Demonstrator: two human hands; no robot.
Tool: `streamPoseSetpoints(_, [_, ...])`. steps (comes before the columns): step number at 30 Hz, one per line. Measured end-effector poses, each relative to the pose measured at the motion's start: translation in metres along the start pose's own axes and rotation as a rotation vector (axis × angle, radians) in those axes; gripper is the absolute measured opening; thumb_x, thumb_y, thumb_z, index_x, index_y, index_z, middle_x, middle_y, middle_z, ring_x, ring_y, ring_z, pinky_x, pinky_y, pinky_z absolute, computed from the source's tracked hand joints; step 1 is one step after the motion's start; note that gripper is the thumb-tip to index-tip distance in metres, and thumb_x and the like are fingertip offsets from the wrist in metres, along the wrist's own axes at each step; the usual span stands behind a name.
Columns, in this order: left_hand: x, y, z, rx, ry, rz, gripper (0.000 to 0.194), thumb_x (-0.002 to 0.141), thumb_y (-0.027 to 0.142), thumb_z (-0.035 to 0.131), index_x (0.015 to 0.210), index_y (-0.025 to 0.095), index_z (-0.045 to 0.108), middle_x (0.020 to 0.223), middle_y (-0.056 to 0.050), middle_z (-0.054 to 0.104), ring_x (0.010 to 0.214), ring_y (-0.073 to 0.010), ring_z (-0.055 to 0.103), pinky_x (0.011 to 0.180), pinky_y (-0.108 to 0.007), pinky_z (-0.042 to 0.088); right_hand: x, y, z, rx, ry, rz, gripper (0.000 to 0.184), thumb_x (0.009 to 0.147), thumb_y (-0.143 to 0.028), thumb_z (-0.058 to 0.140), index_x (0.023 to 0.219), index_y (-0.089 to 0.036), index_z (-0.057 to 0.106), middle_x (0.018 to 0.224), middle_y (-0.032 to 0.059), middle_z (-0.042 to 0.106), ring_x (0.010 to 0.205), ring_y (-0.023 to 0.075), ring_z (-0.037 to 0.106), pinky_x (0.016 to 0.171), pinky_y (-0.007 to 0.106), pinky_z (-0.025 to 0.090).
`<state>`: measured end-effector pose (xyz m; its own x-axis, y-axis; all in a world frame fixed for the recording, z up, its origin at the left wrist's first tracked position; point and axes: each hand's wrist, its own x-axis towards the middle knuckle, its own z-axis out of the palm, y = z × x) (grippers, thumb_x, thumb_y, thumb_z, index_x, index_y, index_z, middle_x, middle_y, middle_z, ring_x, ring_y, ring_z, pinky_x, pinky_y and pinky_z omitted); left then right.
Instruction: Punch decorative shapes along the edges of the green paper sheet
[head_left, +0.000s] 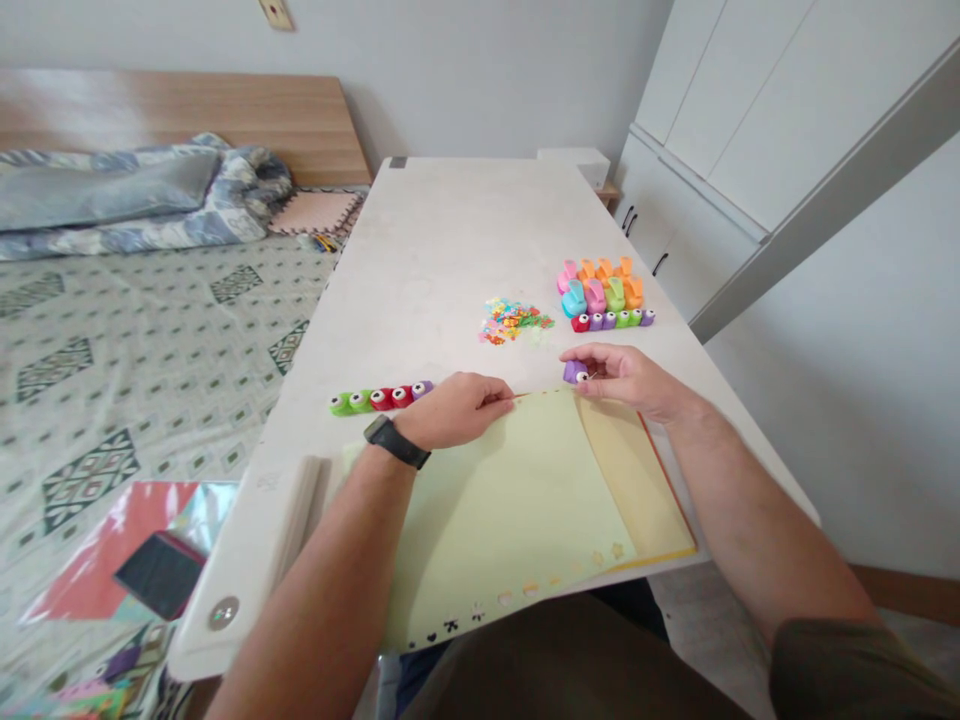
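My right hand [634, 380] has thumb and fingers closed round a small purple paper punch [573, 372] with an eye-like button, at the far edge of a pale green sheet of paper [510, 490]. On that same edge, further left, my left hand [461, 408] pinches the paper. Small punched shapes, such as stars, hearts and flowers, run along the sheet's near edge. Beneath it, yellow and orange sheets [637, 465] show at the right. Beside my left hand stands a row of green, red and purple punches [381, 399], partly hidden by the hand.
Colourful paper cut-outs [514, 318] lie in a pile beyond the sheet. Larger rabbit-eared punches [595, 296] and a row of small punches [611, 320] stand at the right. A long white device [255, 560] occupies the table's left edge; a phone [160, 574] rests on the bed [172, 380].
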<state>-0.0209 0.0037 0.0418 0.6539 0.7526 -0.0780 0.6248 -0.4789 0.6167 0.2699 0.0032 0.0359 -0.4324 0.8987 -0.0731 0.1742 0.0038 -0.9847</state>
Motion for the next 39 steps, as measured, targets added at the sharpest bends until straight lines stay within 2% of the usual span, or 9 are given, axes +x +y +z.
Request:
streamPoseSetpoints(7, [-0.004,0.002,0.000,-0.027,0.044,-0.017,0.027,0.094,0.036,0.049,0.089,0.019,0.070,0.071,0.000,0.064,0.062,-0.0120,0.053,0.059,-0.024,0.034,-0.003,-0.003,0.004,0.060,0.071,0.028,0.047,0.072,-0.029,0.083,0.114,-0.021,0.065,0.100,0.0048,0.067,0.089,0.0174,0.062,0.085,0.035,0.051])
streamPoseSetpoints(13, [-0.006,0.003,-0.003,-0.026,0.071,-0.060,0.030,0.094,0.038,0.048,0.091,0.018,0.070,0.070,0.000,0.064,0.061,-0.0122,0.053,0.059,-0.025,0.035,-0.004,-0.008,0.009,0.131,0.114,0.051,0.045,0.070,-0.027,0.085,0.108,-0.021,0.063,0.096,0.0030,0.066,0.085,0.0154,0.061,0.082,0.032,0.050])
streamPoseSetpoints(39, [-0.008,0.012,-0.012,-0.038,0.066,-0.100,0.032,0.093,0.042,0.049,0.089,0.017,0.069,0.066,0.001,0.060,0.059,-0.0113,0.050,0.056,-0.024,0.034,-0.005,-0.006,0.007,0.132,0.108,0.069,0.044,0.067,-0.028,0.087,0.102,-0.019,0.062,0.090,0.0019,0.067,0.081,0.0148,0.062,0.077,0.030,0.048])
